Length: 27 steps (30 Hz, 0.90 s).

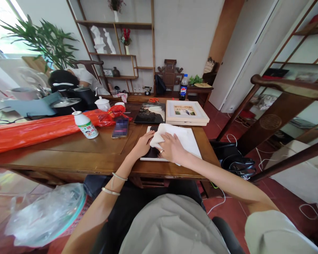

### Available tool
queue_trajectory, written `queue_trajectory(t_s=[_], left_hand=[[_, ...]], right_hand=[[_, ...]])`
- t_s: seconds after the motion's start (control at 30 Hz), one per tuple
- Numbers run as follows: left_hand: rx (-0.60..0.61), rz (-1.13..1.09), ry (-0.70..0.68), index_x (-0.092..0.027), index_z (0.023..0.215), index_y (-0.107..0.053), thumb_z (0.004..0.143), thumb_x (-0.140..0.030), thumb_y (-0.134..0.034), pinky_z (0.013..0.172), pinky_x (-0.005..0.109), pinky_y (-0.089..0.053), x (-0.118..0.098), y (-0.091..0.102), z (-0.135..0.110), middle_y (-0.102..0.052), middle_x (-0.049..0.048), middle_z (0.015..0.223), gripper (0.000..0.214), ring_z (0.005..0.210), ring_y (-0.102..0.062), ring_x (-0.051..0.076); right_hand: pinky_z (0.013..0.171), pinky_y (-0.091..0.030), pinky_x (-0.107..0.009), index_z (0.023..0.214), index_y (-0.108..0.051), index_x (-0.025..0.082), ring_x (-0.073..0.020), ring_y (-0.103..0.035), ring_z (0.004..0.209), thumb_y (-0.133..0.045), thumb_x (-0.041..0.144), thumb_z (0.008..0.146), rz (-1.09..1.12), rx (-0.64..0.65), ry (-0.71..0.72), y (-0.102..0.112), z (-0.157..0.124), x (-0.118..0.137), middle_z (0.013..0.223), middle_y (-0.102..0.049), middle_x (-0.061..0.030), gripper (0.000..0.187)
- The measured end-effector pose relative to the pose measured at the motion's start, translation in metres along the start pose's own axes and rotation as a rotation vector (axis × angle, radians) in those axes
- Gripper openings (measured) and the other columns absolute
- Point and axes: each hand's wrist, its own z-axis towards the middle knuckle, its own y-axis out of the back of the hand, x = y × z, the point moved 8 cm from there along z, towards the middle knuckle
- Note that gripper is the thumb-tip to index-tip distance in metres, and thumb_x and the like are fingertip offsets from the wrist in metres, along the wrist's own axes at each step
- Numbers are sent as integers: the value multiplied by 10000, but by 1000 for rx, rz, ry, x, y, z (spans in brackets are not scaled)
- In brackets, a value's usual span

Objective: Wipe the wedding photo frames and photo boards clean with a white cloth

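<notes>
A white canvas (192,143) with a dark patch on its left part lies flat on the wooden table in front of me. My right hand (172,148), with a ring on one finger, presses a folded white cloth (163,130) down on it, fingers bent over the cloth. At the canvas's left edge rests my left hand (144,144), fingers stretched toward the cloth; whether the fingertips touch the cloth I cannot tell. Just behind are a dark picture panel (145,113) and a pale framed picture (187,110).
To the left lie a phone (120,127), a white bottle with a straw (85,125) and a long red plastic-wrapped bundle (42,127). Orange scissors (153,100) and a cola bottle (183,88) stand further back. Another person (84,77) bends over at far left. A wooden chair (272,116) is right.
</notes>
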Motion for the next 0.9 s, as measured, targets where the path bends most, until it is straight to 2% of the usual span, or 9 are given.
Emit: queue_trajectory(t_s=[0.13, 0.23, 0.33, 0.4, 0.5, 0.6, 0.7, 0.8, 0.9], left_hand=[[5, -17, 0, -145, 1145, -629, 827, -177, -453, 1076, 438, -367, 3, 0, 1, -573, 119, 1297, 365, 1261, -482, 260], [6, -2, 34, -128, 1154, -624, 844, -181, -410, 1080, 417, -365, 7, 0, 2, -553, 127, 1318, 380, 1257, -487, 252], [24, 5, 31, -116, 1202, -594, 825, -138, -399, 1087, 407, -355, 6, -1, 2, -524, 130, 1348, 425, 1271, -471, 247], [21, -2, 35, -118, 1188, -603, 816, -127, -402, 1080, 414, -364, 6, -1, 2, -534, 131, 1338, 423, 1262, -481, 253], [2, -12, 29, -135, 1144, -628, 838, -162, -413, 1074, 430, -367, 4, -1, 2, -553, 124, 1318, 374, 1257, -486, 260], [-9, 12, 18, -135, 1145, -623, 868, -193, -392, 1095, 424, -339, 2, -2, 2, -552, 116, 1322, 365, 1272, -471, 246], [-20, 38, 34, -134, 1142, -624, 889, -213, -362, 1103, 400, -330, 5, -3, 1, -550, 110, 1324, 372, 1266, -477, 228], [-32, 53, 44, -135, 1146, -622, 895, -219, -361, 1100, 395, -334, 7, -3, 1, -545, 114, 1329, 371, 1258, -487, 227], [-36, 64, 41, -109, 1138, -624, 899, -223, -356, 1091, 404, -344, 7, -3, 0, -538, 138, 1330, 377, 1252, -491, 243]], right_hand=[[907, -386, -540, 1026, -701, 186, -353, -468, 1125, -480, 267, 864, -95, -31, 40, 2, -13, 30, 1179, -573, -193, 286], [941, -359, -553, 980, -718, 184, -379, -424, 1180, -538, 273, 818, -99, -45, 166, 4, -38, 65, 1239, -547, -199, 258], [973, -336, -557, 940, -725, 151, -395, -389, 1227, -561, 283, 799, -39, -34, 256, 5, -54, 78, 1283, -520, -216, 254], [969, -362, -511, 942, -718, 134, -362, -446, 1188, -524, 295, 833, 32, -34, 258, 7, -51, 68, 1237, -556, -213, 275], [927, -418, -408, 1002, -686, 123, -289, -548, 1066, -434, 329, 896, 151, -42, 187, 10, -31, 30, 1123, -623, -179, 342], [875, -446, -365, 1084, -634, 121, -280, -575, 1026, -489, 267, 845, 194, -10, 87, 6, -2, -15, 1087, -641, -160, 315], [846, -455, -345, 1193, -559, 127, -280, -578, 1046, -476, 183, 800, 285, 22, -2, 1, 27, -49, 1129, -640, -148, 406], [885, -438, -344, 1239, -514, 123, -265, -566, 1088, -405, 156, 810, 426, 21, 5, 0, 59, -60, 1209, -621, -128, 444], [923, -417, -350, 1219, -528, 119, -261, -563, 1100, -406, 151, 798, 470, 27, 24, 1, 90, -54, 1247, -606, -115, 440]])
